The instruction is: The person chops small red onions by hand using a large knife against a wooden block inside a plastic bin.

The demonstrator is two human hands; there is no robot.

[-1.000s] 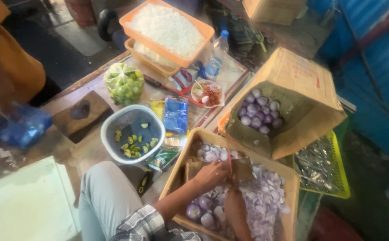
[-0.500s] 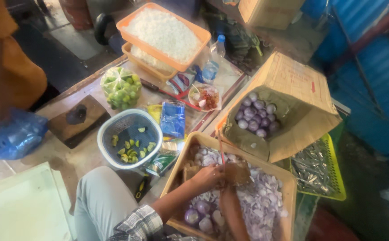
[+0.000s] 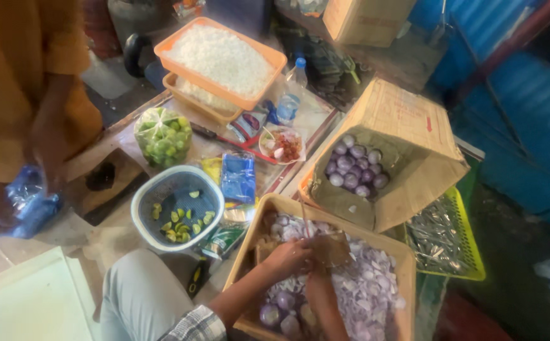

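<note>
The person's left hand (image 3: pixel 290 257) is curled over something small above the near cardboard tray (image 3: pixel 249 249), most likely a purple onion, though the grip is blurred. The right hand (image 3: pixel 325 268) sits just beside it at 3 o'clock, mostly hidden behind a brownish flat piece; whether it is clenched or released cannot be told. Below both hands, at 6 o'clock, a few whole unpeeled onions (image 3: pixel 281 316) lie in the tray, and at 4 o'clock a wide heap of purple peelings (image 3: pixel 369 290) fills the rest of it. Judging by that heap, much of the peeling looks done, with only a small cluster left in the tray.

At 1 o'clock from the hands, a tipped cardboard box (image 3: pixel 407 136) holds a pile of peeled onions (image 3: pixel 354 167), and at 3 o'clock a yellow basket (image 3: pixel 470 252) carries small silvery fish. At 9 o'clock, on the surface, a round basket (image 3: pixel 145 202) holds lime wedges, with a bag of limes (image 3: pixel 162 136) beyond it at 11 o'clock. Farther at 12 o'clock stand stacked orange trays (image 3: pixel 268 57) of white grains. Another person in an orange shirt (image 3: pixel 29 69) stands at 10 o'clock, holding a blue plastic bag (image 3: pixel 29 202)
</note>
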